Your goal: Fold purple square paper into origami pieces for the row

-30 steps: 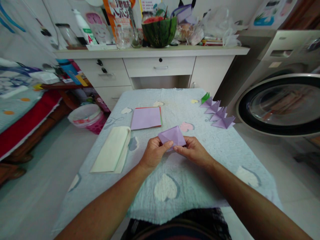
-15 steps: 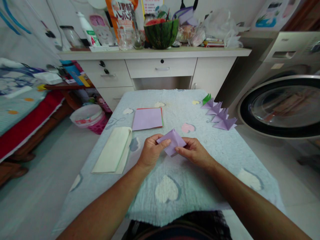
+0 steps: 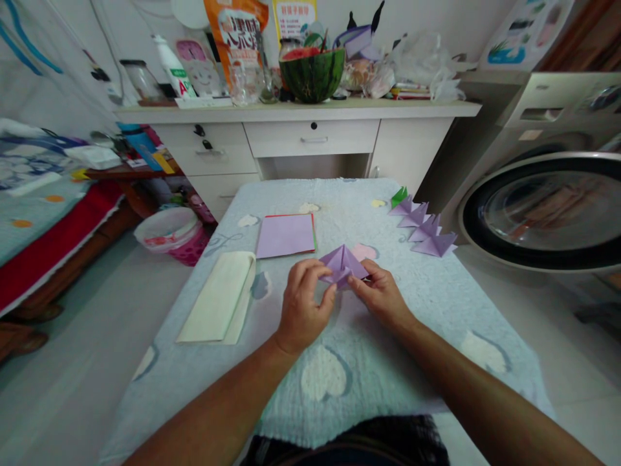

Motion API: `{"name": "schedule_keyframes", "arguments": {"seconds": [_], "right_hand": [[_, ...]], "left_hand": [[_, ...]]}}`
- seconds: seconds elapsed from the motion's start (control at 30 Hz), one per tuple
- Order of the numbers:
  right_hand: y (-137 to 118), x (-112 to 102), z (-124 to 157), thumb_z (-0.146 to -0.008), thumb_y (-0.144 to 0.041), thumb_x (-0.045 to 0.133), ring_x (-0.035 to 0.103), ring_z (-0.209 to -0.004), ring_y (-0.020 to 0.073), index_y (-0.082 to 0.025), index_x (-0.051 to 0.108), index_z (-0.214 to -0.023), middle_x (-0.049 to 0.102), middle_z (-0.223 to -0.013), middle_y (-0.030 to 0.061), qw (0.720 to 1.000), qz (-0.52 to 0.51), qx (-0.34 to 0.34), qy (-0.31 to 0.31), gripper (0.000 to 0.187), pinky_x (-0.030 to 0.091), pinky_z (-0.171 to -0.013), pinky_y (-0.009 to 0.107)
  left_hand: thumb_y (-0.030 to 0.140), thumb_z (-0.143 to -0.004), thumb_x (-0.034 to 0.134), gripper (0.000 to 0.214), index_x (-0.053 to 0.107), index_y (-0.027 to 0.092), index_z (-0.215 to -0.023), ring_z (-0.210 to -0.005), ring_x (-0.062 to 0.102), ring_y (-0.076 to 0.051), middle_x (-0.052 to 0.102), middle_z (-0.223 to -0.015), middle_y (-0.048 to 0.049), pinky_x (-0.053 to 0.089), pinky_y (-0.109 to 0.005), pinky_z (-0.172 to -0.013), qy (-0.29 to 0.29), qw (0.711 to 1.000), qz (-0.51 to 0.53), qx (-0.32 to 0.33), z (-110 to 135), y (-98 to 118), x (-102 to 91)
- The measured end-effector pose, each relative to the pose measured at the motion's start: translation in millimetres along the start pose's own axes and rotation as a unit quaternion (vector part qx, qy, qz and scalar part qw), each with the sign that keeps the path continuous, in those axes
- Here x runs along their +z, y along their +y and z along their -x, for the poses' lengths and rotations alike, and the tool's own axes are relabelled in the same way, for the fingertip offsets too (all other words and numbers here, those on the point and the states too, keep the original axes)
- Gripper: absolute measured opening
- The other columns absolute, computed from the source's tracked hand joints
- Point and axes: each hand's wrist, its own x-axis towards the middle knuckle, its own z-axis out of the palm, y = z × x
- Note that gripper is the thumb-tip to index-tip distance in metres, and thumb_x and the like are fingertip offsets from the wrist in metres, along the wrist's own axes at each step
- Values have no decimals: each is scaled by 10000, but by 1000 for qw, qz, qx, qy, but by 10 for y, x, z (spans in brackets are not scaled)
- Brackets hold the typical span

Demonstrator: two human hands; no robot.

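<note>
A partly folded piece of purple origami paper (image 3: 343,260) is held just above the cloth, its peak pointing away from me and a lower flap lifted. My right hand (image 3: 381,291) pinches its right corner between thumb and fingers. At the left edge my left hand (image 3: 306,301) has its fingertips on the paper, with the thumb apart below near the lifted flap. Beyond my hands lies a stack of square paper (image 3: 286,235), purple on top with red and green edges showing. Several folded purple paper pieces (image 3: 434,244) stand in a row at the right, with a green one (image 3: 398,197) at the far end.
A pale folded cloth or paper (image 3: 216,301) lies on the left of the heart-patterned tablecloth (image 3: 291,382). Behind the table, a white counter (image 3: 310,113) carries a cut watermelon (image 3: 313,76) and jars. A washing machine (image 3: 548,129) stands right, a pink bin (image 3: 187,243) left.
The purple paper has turned from a flat diamond into a peaked shape with a lifted flap. My left hand has shifted its grip, its thumb moving off the paper's face.
</note>
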Motion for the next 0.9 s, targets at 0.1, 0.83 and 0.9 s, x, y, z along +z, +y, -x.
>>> {"name": "schedule_keyframes", "arguments": {"seconds": [0.1, 0.83, 0.9], "right_hand": [[0, 5, 3, -786, -444, 688, 493, -557, 109, -191, 610, -814, 540, -670, -19, 1000, -8, 28, 0, 266, 380, -495, 221], [-155, 15, 31, -785, -453, 670, 492, -504, 100, -192, 572, -800, 547, -620, -35, 997, -42, 57, 41, 279, 392, -481, 221], [-161, 25, 35, -793, -446, 659, 490, -512, 103, -192, 585, -821, 533, -626, -36, 998, -14, 43, 48, 267, 385, -483, 222]], "left_hand": [[177, -779, 670, 444, 474, 207, -1177, -1174, 474, -264, 495, -1199, -108, 439, -435, -957, 70, 996, -48, 14, 4, 34, -3], [237, -853, 601, 171, 532, 209, -1007, -847, 541, -144, 552, -927, -8, 431, -263, -775, 27, 983, 107, -145, 3, -80, 36], [202, -879, 554, 125, 554, 212, -1004, -837, 548, -147, 553, -925, -15, 444, -263, -746, -50, 987, 119, -97, 23, -22, 40]]}}
